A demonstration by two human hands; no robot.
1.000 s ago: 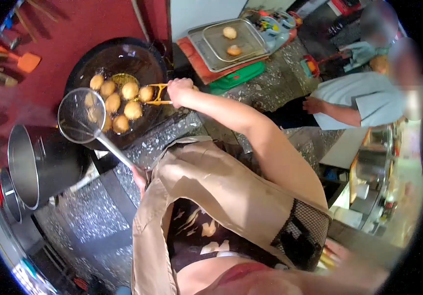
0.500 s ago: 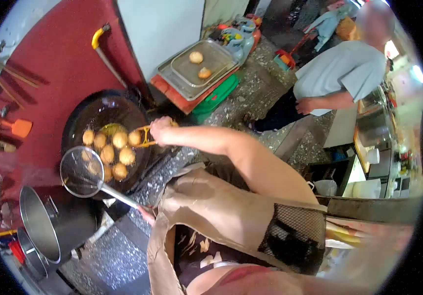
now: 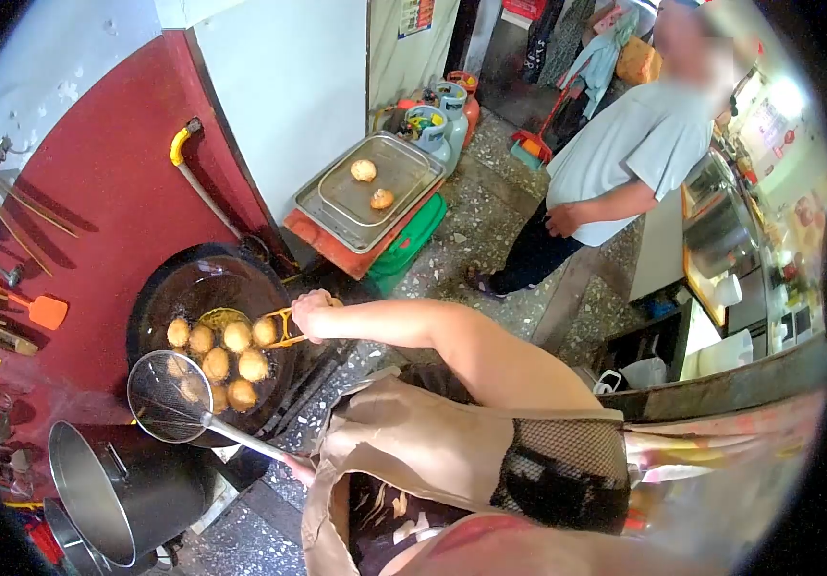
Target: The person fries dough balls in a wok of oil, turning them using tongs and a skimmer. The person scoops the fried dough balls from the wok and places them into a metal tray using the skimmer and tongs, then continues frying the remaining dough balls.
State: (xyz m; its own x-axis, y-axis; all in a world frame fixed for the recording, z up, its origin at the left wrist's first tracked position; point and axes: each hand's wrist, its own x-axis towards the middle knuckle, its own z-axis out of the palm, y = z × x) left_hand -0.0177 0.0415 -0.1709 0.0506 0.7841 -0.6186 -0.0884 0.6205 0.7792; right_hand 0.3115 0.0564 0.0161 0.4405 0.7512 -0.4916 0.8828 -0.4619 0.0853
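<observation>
My right hand (image 3: 313, 315) is closed around yellow tongs (image 3: 289, 327), whose tips are at one golden fried ball (image 3: 265, 331) at the wok's near edge. Whether they grip it I cannot tell. Several more fried balls (image 3: 215, 364) sit in oil in the large dark wok (image 3: 169, 288). Partly hidden by my apron, my left hand (image 3: 301, 468) grips the long handle of a round wire-mesh strainer (image 3: 170, 396). The strainer is over one side of the wok, and some balls show through its mesh.
Two fried balls lie on a metal tray (image 3: 322, 204) beyond the wok. A tall metal pot (image 3: 135, 490) stands beside it. Utensils such as an orange spatula (image 3: 47, 312) hang on the red wall. Another person (image 3: 615, 158) stands nearby; gas cylinders (image 3: 452, 115) are behind the tray.
My view has tilted, so the wok, tray and pot appear lower in the picture. Both hands still hold their tools in much the same places over the wok.
</observation>
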